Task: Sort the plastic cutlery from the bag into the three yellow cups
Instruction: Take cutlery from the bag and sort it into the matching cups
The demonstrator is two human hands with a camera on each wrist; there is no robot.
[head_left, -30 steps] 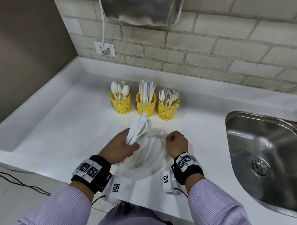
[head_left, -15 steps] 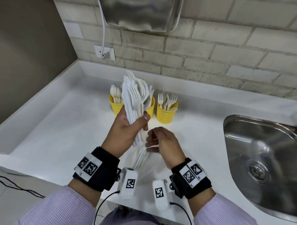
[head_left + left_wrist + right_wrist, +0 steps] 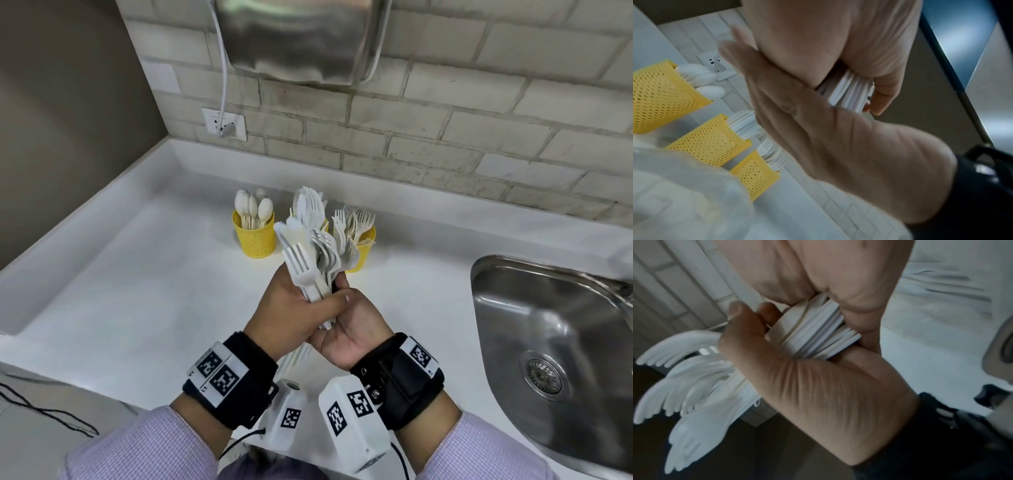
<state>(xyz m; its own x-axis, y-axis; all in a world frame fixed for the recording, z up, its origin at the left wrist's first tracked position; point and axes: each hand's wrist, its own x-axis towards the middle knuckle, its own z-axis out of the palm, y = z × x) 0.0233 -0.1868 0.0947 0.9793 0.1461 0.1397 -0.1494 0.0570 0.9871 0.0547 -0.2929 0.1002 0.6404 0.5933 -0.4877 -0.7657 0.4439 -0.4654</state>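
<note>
- The left hand (image 3: 294, 308) grips a thick bundle of white cutlery (image 3: 310, 240) by the handles, thumb curled across the front, heads fanned upward and away from the person.
- The right hand (image 3: 356, 329) is palm-up just beside the left, its fingers wrapped round the lower handles of the same bundle from the right; the two hands touch.
- In the right wrist view the handle ends (image 3: 822, 331) show as a tight stack pinched between the two hands, and fork tines (image 3: 674, 379) splay out to the left, blurred.
- In the left wrist view the same handle ends (image 3: 846, 91) sit enclosed between the palm and curled fingers.
- Three yellow mesh cups stand in a row on the white table (image 3: 137, 291) near the back wall, behind the raised bundle.
- The left cup (image 3: 255, 236) holds spoons, bowls up.
- The middle cup (image 3: 709, 139) is almost hidden behind the bundle in the head view; in the left wrist view it holds white cutlery whose kind I cannot tell.
- The right cup (image 3: 363, 246) holds forks, tines up.
- The clear plastic bag (image 3: 684, 194) lies on the table below the hands, a blurred translucent mass in the left wrist view.
- A steel sink (image 3: 555, 342) is set into the table to the right.
</note>
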